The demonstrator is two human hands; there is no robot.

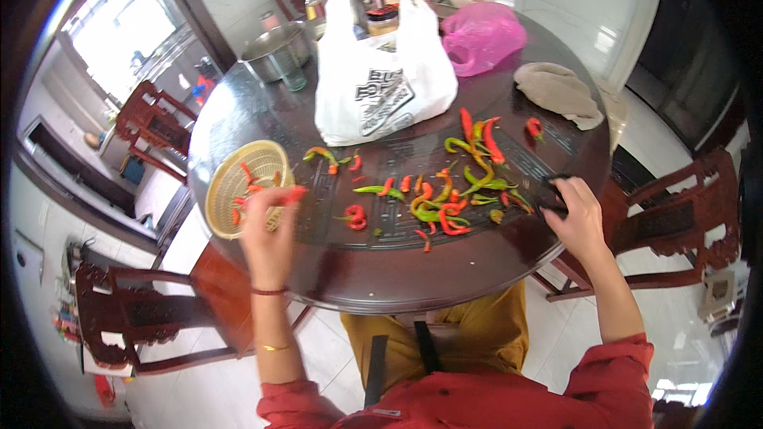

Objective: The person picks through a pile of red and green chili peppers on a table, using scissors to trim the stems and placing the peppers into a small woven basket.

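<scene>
My left hand (268, 234), blurred, is by the near right rim of a yellow plastic basket (280, 156). Its fingers are closed on a red chili pepper (296, 194). A few red chili pieces (248, 175) lie inside the basket. Over the table's right side, my right hand (579, 213) is curled around something dark that I cannot make out. Between my hands, many red, green and orange chili peppers (445, 208) are spread over the tabletop. A curled red chili (355, 217) lies closer to the basket, and another red chili (534, 129) is at the far right.
A white plastic bag (381, 91) stands at the middle back of the round dark table (397, 290). Behind or beside it are a pink bag (483, 36), a metal pot (266, 52), a glass (293, 79) and jars. A grey cloth (556, 94) lies at right. Wooden chairs (143, 310) surround the table.
</scene>
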